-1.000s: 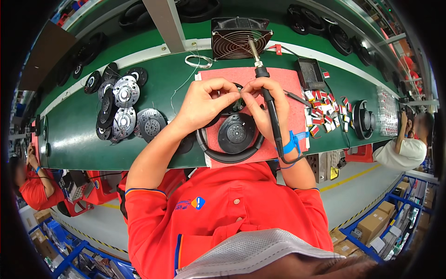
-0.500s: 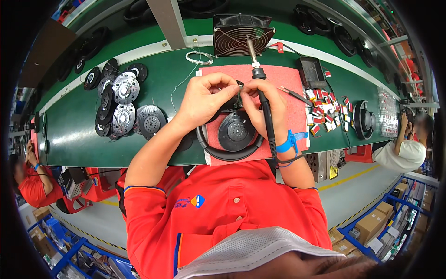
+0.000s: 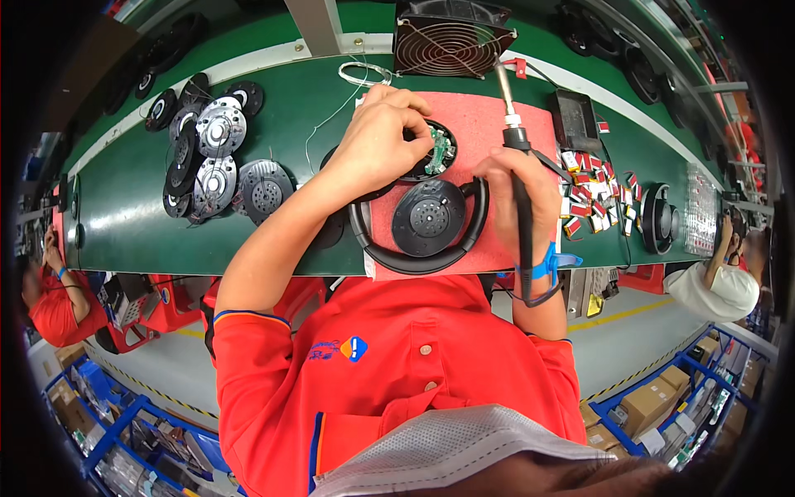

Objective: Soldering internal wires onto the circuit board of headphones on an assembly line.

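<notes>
A black headphone lies on a pink foam mat (image 3: 489,108), its curved headband (image 3: 414,263) toward me. Its far ear cup is open and shows a green circuit board (image 3: 441,151). Nearer to me, a black round speaker plate (image 3: 429,217) with small holes lies within the headband's curve. My left hand (image 3: 383,137) is over the ear cup's left side, thumb and forefinger pinched at the board's edge; what they hold is hidden. My right hand (image 3: 530,192) grips a soldering iron (image 3: 520,178) right of the headphone, tip pointing away from me.
A black fan (image 3: 451,48) with a wire guard stands behind the mat. Several red-and-white battery packs (image 3: 590,192) lie to the right, near a black tray (image 3: 575,118). Speaker plates (image 3: 220,131) are piled at left, beside a coil of thin wire (image 3: 364,74).
My right hand has moved right with the soldering iron, away from the ear cup. My left hand has turned palm-down over the cup, and the green board shows more plainly.
</notes>
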Action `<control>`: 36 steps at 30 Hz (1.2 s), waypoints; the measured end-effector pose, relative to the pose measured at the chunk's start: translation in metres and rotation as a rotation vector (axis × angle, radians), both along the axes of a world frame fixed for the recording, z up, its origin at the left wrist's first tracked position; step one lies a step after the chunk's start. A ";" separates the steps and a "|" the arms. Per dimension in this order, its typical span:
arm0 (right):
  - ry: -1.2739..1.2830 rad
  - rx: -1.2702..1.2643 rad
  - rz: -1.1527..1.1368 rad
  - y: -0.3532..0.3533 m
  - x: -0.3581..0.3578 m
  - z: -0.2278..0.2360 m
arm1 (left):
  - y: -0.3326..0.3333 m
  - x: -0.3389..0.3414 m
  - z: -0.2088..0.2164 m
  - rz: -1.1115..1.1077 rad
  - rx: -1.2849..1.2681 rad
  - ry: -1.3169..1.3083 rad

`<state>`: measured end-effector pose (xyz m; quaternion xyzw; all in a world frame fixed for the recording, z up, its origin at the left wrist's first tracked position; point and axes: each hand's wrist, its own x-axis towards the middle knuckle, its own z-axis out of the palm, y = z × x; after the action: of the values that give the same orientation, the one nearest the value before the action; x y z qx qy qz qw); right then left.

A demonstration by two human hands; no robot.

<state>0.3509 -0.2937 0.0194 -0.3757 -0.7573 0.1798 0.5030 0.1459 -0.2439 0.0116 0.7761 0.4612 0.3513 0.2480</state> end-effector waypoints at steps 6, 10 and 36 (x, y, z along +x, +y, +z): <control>0.033 0.221 0.019 0.008 0.002 0.015 | 0.002 -0.001 -0.001 -0.021 -0.092 0.053; 0.057 0.215 0.025 0.003 0.002 0.010 | 0.003 -0.002 0.002 -0.034 -0.102 0.054; -0.002 0.074 0.018 0.003 -0.002 0.008 | 0.011 -0.008 -0.002 -0.127 -0.255 0.019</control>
<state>0.3485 -0.2905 0.0273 -0.3502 -0.7673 0.1557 0.5141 0.1374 -0.2333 0.0092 0.7691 0.4545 0.2660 0.3621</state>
